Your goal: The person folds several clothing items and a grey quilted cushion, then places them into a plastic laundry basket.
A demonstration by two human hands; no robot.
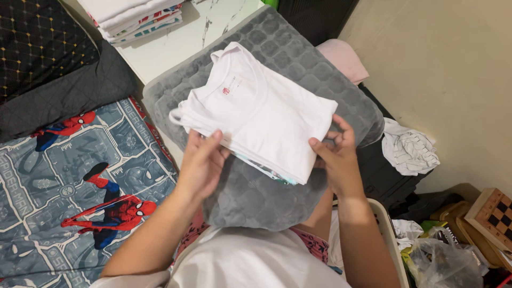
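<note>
A small stack of folded white shirts (261, 114) lies on a grey quilted cushion (320, 80), and everything else is placed here against that cushion. The left hand (202, 162) grips the stack's near left edge, fingers curled under the bottom layers and thumb on top. The right hand (336, 154) pinches the near right corner, fingertips closed on the folded edge. Both hands hold the stack, which rests tilted across the cushion's middle, the collar end pointing away from the person. A patterned garment edge (266, 172) peeks out beneath the white layers at the near side.

Left of the cushion spreads a bedsheet (69, 176) printed with a red-and-blue comic hero. Beyond the sheet, at the cushion's far left, lie a dark grey blanket (64, 96) and a black pillow with a gold grid pattern (37, 42). Behind the cushion, on a white marbled surface (181, 37), sits another pile of folded clothes (138, 16). To the cushion's right, a crumpled white cloth (410, 149) lies on something dark. At the near right stand a white basket rim (386, 234), a wooden chessboard (493, 216) and a clear plastic bag (442, 261).
</note>
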